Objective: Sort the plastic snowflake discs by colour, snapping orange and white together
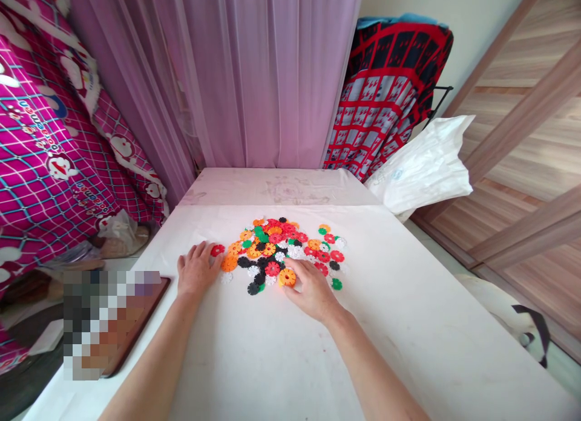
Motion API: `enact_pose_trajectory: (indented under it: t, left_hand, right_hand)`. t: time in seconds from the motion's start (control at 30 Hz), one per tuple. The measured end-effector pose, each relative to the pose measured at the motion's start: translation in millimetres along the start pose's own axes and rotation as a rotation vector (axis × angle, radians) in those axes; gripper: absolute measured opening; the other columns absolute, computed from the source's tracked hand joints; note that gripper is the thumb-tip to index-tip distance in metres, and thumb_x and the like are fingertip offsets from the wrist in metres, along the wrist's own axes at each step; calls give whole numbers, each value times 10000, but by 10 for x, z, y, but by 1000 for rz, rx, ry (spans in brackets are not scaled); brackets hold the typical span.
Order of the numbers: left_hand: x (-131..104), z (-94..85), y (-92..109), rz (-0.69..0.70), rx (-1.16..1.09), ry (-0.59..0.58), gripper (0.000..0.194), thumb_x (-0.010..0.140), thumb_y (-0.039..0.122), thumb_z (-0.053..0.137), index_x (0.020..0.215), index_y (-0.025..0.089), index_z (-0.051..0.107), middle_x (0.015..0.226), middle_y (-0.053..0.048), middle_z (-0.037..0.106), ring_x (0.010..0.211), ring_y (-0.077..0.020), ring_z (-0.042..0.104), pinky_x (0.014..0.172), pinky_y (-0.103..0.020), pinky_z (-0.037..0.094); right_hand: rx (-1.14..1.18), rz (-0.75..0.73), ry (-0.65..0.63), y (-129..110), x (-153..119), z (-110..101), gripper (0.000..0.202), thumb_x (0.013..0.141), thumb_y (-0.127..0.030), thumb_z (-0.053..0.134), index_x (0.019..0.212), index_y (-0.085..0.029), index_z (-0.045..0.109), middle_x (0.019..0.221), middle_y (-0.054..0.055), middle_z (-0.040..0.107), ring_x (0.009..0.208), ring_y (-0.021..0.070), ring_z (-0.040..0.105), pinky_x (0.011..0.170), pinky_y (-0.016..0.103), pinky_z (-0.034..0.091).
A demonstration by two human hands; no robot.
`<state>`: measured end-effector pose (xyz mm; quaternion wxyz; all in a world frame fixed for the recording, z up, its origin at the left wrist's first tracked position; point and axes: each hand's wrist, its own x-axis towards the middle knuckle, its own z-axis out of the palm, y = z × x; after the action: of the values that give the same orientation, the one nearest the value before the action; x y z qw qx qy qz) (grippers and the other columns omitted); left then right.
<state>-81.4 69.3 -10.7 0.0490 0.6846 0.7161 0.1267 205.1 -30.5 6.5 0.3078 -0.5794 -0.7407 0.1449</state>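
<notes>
A pile of notched plastic snowflake discs (272,268) in red, orange, black, white and green lies on the white-covered table (263,360). My right hand (313,288) is at the near right side of the pile, thumb and index finger closed around the edge of an orange snowflake disc (287,277). Its other fingers are partly hidden behind the hand. To the left of the pile, my left hand (198,268) rests palm down with its fingers apart. Its fingertips are beside a red snowflake disc (218,250), and I see nothing held there.
A brown-edged phone or tablet (136,330), its screen blurred out, lies at the table's left edge. Beyond the far edge hangs a purple curtain (272,76). A white plastic bag (422,167) stands at the far right corner, near a wooden wardrobe (521,137).
</notes>
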Motion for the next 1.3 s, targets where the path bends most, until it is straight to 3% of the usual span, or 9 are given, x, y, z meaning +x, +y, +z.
enact_pose_trajectory:
  t: [0.23, 0.37, 0.67, 1.1, 1.3]
  left_hand:
    - [-3, -42, 32, -3, 15, -4, 520, 953, 502, 421, 1409, 283, 538, 1560, -73, 450, 1452, -313, 345, 1176, -572, 243]
    - [-6, -51, 39, -4, 20, -19, 536, 959, 504, 397, 1420, 262, 525, 1567, -77, 440, 1460, -311, 329, 1182, -570, 228]
    - [3, -35, 18, 3, 15, -30, 568, 963, 519, 363, 1444, 249, 498, 1581, -79, 418, 1470, -308, 305, 1190, -568, 203]
    - [-1, -22, 14, 4, 22, -27, 562, 962, 521, 375, 1441, 255, 501, 1583, -72, 416, 1470, -305, 307, 1191, -565, 206]
    - [-8, -36, 26, 2, 17, -31, 555, 963, 518, 385, 1435, 254, 510, 1577, -76, 424, 1473, -308, 306, 1193, -571, 206]
  right_hand:
    - [-23, 210, -6, 6, -196, 54, 801, 731, -225, 691, 1483, -253, 417, 1283, 93, 658, 1154, 265, 627, 989, 417, 506]
    - [-101, 237, 11, -35, -224, 169, 863, 740, -263, 705, 1526, -239, 349, 1236, 103, 674, 1131, 290, 626, 984, 422, 502]
    - [-255, 271, 27, -88, -122, 241, 795, 796, -301, 660, 1523, -187, 360, 1133, 131, 697, 1023, 288, 639, 913, 391, 518]
    - [-287, 334, -22, -100, -84, 231, 773, 781, -273, 627, 1499, -124, 385, 1128, 147, 711, 1007, 297, 655, 910, 389, 506]
    - [-273, 323, 21, -57, -113, 261, 782, 760, -293, 655, 1486, -146, 402, 1102, 123, 725, 974, 288, 668, 867, 364, 519]
